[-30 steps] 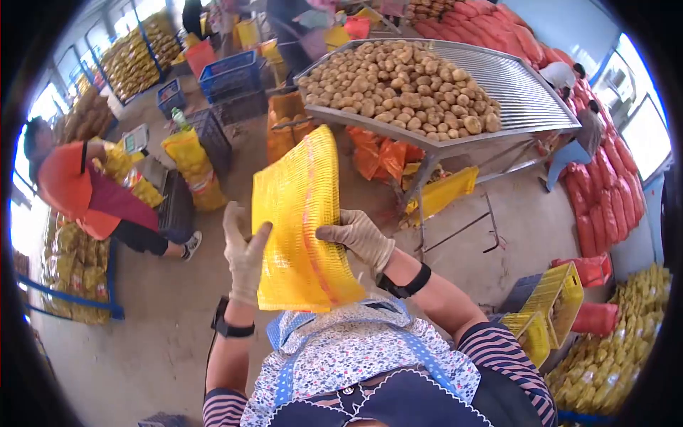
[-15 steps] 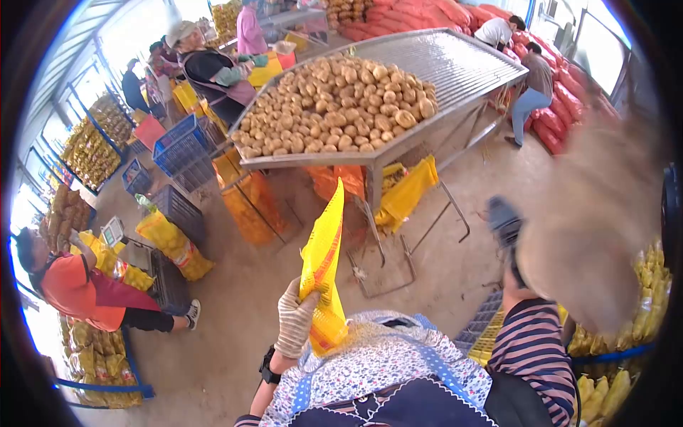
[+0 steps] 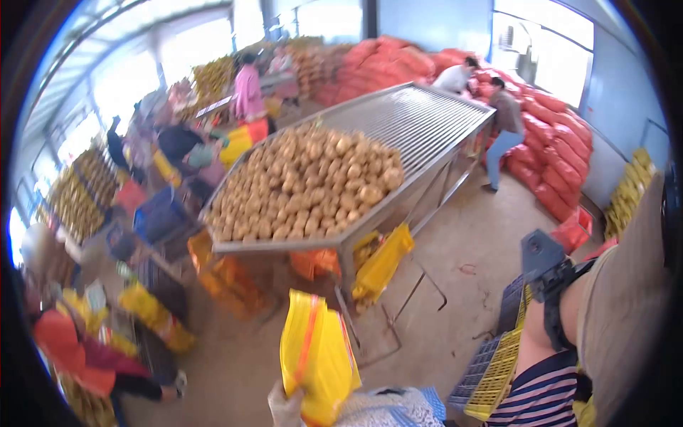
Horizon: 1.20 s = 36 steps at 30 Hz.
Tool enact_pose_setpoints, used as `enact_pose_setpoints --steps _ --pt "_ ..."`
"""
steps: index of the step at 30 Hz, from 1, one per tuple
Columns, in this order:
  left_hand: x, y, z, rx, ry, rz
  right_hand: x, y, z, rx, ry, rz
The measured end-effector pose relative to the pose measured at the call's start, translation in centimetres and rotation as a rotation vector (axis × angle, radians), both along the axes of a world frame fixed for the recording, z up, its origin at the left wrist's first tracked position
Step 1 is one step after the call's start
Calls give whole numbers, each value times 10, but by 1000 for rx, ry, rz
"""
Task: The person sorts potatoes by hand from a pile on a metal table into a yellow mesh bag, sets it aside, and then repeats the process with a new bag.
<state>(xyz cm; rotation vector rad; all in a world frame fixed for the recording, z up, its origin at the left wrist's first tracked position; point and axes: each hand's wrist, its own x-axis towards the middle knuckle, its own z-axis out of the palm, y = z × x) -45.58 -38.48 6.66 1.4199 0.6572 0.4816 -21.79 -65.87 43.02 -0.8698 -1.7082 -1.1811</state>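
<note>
At the bottom centre, my left hand [image 3: 284, 407], in a pale glove, grips the lower part of a yellow bag [image 3: 319, 356] with a red stripe. The bag stands upward from the hand, flat and slightly folded. My right hand [image 3: 629, 285], also gloved, is raised close to the camera at the right edge. A black strap with a small device [image 3: 544, 267] sits on that wrist. The right fingers are outside the picture, so what they do is hidden. Ahead, potatoes [image 3: 306, 188] lie heaped on a metal sorting table [image 3: 445, 121] with a ribbed surface.
Yellow bags [image 3: 384, 267] and orange bags [image 3: 228, 277] hang beneath the table. Yellow and dark crates [image 3: 491, 370] sit low on the right. Red sacks [image 3: 555, 156] are stacked behind, near two bending people. Other people, blue crates [image 3: 163, 213] and filled bags stand left.
The view has tilted up and turned right. The yellow bag now shows a wider face, still in my left hand. My right hand has shifted toward the right edge.
</note>
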Motion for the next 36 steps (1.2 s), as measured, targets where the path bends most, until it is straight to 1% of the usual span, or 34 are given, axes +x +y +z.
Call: enact_pose_setpoints --steps 2,3,4,5,6,7,8,9,11,12,13,14,15,16,17,18,19,20,21,22,23,24,25,26,27,28,29,30,31,32,33,34,36 --pt "-9 1 14 -85 78 18 -5 2 9 40 4 5" --pt "-4 2 10 -87 33 -13 -11 3 10 46 -16 1" --pt "6 17 9 -66 16 -5 -16 9 12 57 -38 -9" --pt "-6 15 4 -83 43 50 -15 14 7 42 -17 -6" --pt "-12 27 6 -87 18 37 -12 21 5 47 -9 -6" --pt "-2 36 4 -129 -14 11 -3 34 4 2 -6 -8" --pt "18 44 19 46 -89 -65 6 50 3 -48 18 -5" --pt "5 56 -8 -196 -68 -38 8 65 -1 -83 38 11" --pt "4 67 22 -368 -73 41 9 102 -7 -99 97 10" --pt "0 87 6 -301 -94 40 2 121 -15 -79 129 5" --pt "-8 110 -1 -120 68 -20 -9 143 -25 -59 189 4" --pt "-9 123 9 -216 -22 -54 -18 169 -39 -47 283 21" --pt "-14 140 15 -284 -12 -72 -29 197 -59 -36 411 42" --pt "-5 158 20 -342 -41 -89 -39 222 -88 -49 614 74" --pt "3 168 18 -332 -106 -67 -52 247 -124 -80 934 130" --pt "1 183 12 -342 -135 -73 -63 278 -163 -180 1303 207" --pt "2 201 7 -344 -151 -74 -69 311 -201 -310 1605 278" --pt "6 221 6 -292 -124 -123 -54 342 -255 -559 1746 261" --pt "11 237 9 -191 -88 -159 -61 362 -269 -869 1791 95" --pt "13 248 12 -89 -33 -181 -70 373 -299 -988 1767 -37" --pt "17 257 3 -161 -79 -225 -75 390 -321 -1127 1705 -147" --pt "20 265 -9 -226 -128 -245 -82 402 -335 -1156 1626 -189" --pt "23 276 -10 55 -30 -308 -88 416 -332 -1185 1557 -216" --pt "24 288 -9 315 100 -386 -90 433 -317 -1306 1495 -325" --pt "28 300 -8 381 164 -430 -83 439 -350 -1214 1666 -227" --pt "33 310 -6 441 208 -504 -83 458 -353 -1246 1647 -191" --pt "32 318 -13 508 113 -447 -77 468 -353 -1212 1782 -137" --pt "27 323 -23 497 95 -451 -77 472 -353 -1152 1927 -112" --pt "27 329 -30 536 124 -462 -75 475 -358 -1118 2021 -23" --pt "30 337 -29 574 154 -482 -72 477 -364 -1096 2027 -45" --pt "35 342 -26 461 295 -586 -71 477 -370 -1097 2047 0" --pt "37 344 -29 465 287 -608 -71 475 -377 -1097 2070 52" --pt "36 337 -42 202 153 -628 -73 469 -382 -1052 2056 33"
